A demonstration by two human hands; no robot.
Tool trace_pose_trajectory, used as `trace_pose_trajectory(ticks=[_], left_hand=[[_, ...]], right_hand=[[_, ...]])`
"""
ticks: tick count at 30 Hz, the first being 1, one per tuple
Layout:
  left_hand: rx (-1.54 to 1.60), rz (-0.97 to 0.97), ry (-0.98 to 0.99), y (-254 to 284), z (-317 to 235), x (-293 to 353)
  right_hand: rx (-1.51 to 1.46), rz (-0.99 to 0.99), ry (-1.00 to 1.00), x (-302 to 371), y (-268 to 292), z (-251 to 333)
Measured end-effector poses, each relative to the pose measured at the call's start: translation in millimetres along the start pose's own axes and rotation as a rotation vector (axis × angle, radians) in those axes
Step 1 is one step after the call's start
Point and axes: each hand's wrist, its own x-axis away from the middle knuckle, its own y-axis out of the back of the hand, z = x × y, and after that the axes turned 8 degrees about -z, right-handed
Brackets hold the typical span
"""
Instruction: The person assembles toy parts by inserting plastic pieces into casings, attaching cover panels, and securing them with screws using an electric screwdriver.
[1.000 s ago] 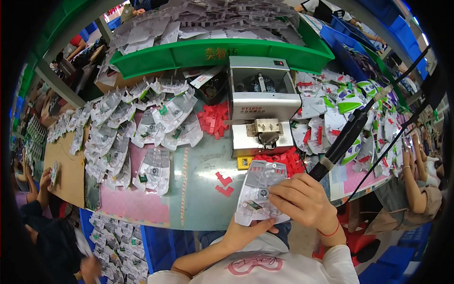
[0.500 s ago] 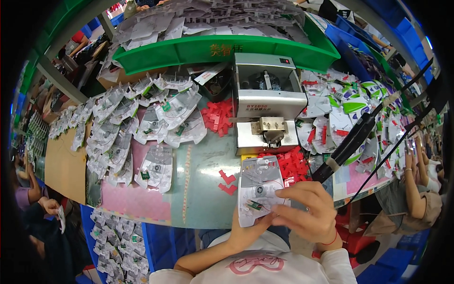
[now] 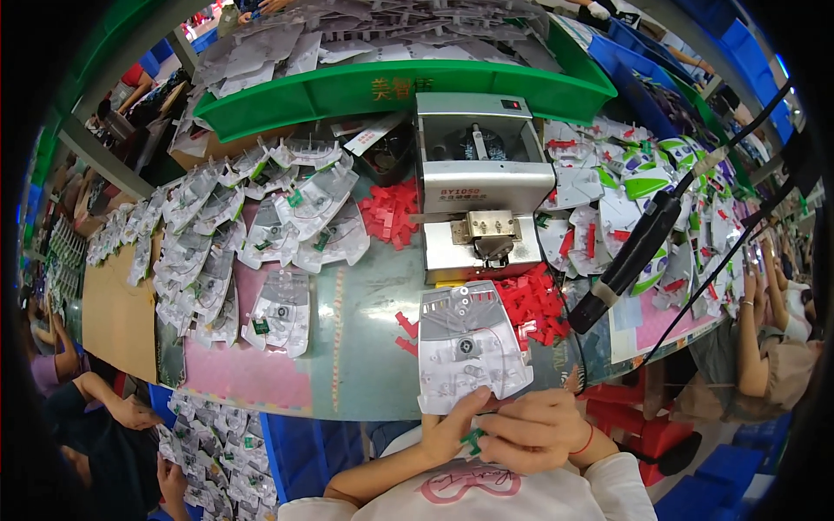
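A white and grey plastic housing [image 3: 469, 356] tilts up in front of me at the table's near edge. My left hand [image 3: 450, 434] grips its lower edge, with the thumb on the front face and the other fingers mostly hidden behind. Beside that thumb, my right hand [image 3: 539, 430] is closed with its fingertips on a small green circuit board [image 3: 472, 441], just below the housing. Thin wires run across the housing's face. Right behind it lie red plastic pieces [image 3: 532, 304], and a silver screw-feeding machine [image 3: 486, 182] stands beyond.
Stacked housings [image 3: 200, 234] cover the table's left side. A black electric screwdriver [image 3: 630, 260] hangs at the right, before a heap of white, green and purple parts [image 3: 625, 200]. At the back is a green bin [image 3: 347, 91]. Another person's hands [image 3: 135, 412] are at the lower left.
The circuit board has come off the housing's face and down below its lower edge, with my right hand moving down toward me. The housing has shifted slightly left and turned.
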Motion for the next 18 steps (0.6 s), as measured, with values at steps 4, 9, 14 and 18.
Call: trace_pose_trajectory(ticks=[4,9,14,18], left_hand=[[0.181,-0.135,0.201,-6,-5,0],[0.209,-0.147,0.292,-4,-5,-3],[-0.001,-0.171,0.085,-16,-12,-1],[-0.246,-0.181,0.052,-10,-12,-2]], right_hand=[[-0.157,0.053,0.030,11,-6,-7],[-0.233,0.063,0.018,15,-8,-13],[-0.211,0.024,0.026,14,-12,-13],[-0.201,0.097,0.025,15,-12,-11]])
